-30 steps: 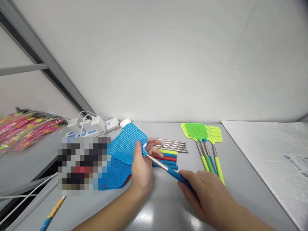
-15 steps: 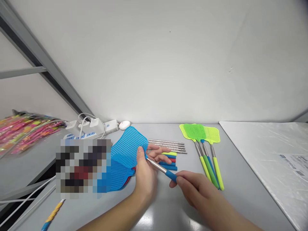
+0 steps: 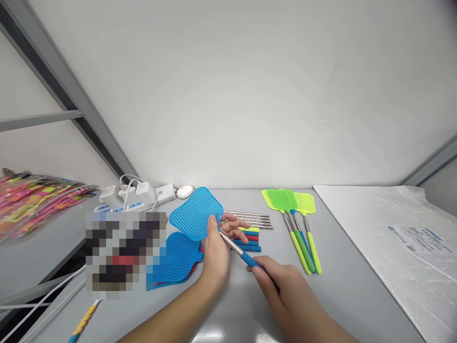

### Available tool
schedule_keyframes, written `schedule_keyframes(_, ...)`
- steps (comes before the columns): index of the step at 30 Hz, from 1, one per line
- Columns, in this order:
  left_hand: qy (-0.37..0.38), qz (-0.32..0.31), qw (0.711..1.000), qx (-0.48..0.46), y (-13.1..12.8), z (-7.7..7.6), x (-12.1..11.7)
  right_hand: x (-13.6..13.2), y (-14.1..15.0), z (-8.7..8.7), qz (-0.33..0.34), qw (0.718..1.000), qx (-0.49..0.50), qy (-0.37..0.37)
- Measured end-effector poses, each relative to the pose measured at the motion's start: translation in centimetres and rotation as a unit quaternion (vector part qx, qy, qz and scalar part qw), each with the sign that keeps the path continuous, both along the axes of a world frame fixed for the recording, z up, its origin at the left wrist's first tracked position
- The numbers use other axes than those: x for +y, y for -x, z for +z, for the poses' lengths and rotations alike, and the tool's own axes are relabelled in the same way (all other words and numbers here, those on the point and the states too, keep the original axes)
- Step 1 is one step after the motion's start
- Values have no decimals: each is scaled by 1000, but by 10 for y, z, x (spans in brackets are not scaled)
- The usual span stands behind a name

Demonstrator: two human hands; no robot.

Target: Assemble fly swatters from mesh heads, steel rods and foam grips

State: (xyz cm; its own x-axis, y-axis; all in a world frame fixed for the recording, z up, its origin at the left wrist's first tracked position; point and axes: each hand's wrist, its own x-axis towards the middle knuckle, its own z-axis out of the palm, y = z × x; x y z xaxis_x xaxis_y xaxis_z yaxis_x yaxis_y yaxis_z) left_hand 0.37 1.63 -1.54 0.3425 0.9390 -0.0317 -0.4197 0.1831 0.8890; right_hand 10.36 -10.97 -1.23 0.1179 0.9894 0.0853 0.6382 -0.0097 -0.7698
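A blue fly swatter [image 3: 197,213] is held between my two hands above the table. My left hand [image 3: 218,247] pinches its neck, thumb on top, where the mesh head meets the metal rod; the other fingers are spread. My right hand [image 3: 278,281] is closed round the blue grip at the rod's lower end. Beneath and left lies a stack of loose swatter heads [image 3: 178,259], a blue one on top. Behind my left fingers are several metal rods [image 3: 253,219] and several coloured grip tubes [image 3: 252,243], partly hidden by the hand.
Several swatters with green and yellow-green heads [image 3: 285,200] lie fanned at right. Far right is a white wrapped sheet [image 3: 371,238] with a label. A power strip [image 3: 164,193] with chargers and a white round object [image 3: 184,192] stand at back left. Bagged colourful items [image 3: 39,195] lie far left.
The swatter's head has turned and lifted off the stack a little. My right hand has slid along the blue grip toward me, so more of it shows. The view has shifted slightly.
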Motion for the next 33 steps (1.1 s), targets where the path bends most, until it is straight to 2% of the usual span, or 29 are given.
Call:
schedule_keyframes(2,-11,-37,999,13,0,0,-3,-6,1,-2,-21,993,109,28)
schedule_keyframes(4,-34,-106,994,22,-2,-1,-10,-14,-1,-8,-49,978,195,49)
schedule_keyframes(7,-87,-224,969,57,-5,-6,-25,-26,-18,-18,-126,969,214,10)
schedule_keyframes(9,-140,-266,947,110,-5,-9,-34,-31,-38,-20,-204,959,189,-46)
schedule_keyframes(12,-269,-290,898,192,1,-11,-39,-32,-75,-20,-282,942,170,-72)
schedule_keyframes(16,-448,-289,807,256,8,-10,-35,-27,-113,-22,-340,934,112,-17)
schedule_keyframes(18,-498,-282,776,266,9,-10,-33,-24,-120,-25,-350,932,92,-5)
schedule_keyframes(20,-527,-275,758,268,8,-11,-32,-22,-121,-26,-357,931,75,0)
schedule_keyframes(22,-545,-268,749,264,7,-13,-32,-21,-118,-26,-359,933,28,10)
schedule_keyframes(24,-554,-262,747,257,6,-15,-32,-20,-112,-24,-349,933,-72,35)
schedule_keyframes(27,-558,-253,750,249,7,-18,-31,-19,-103,-20,-319,918,-224,78)
schedule_keyframes(33,-557,-256,754,237,8,-18,-29,-17,-95,-18,-286,911,-281,92)
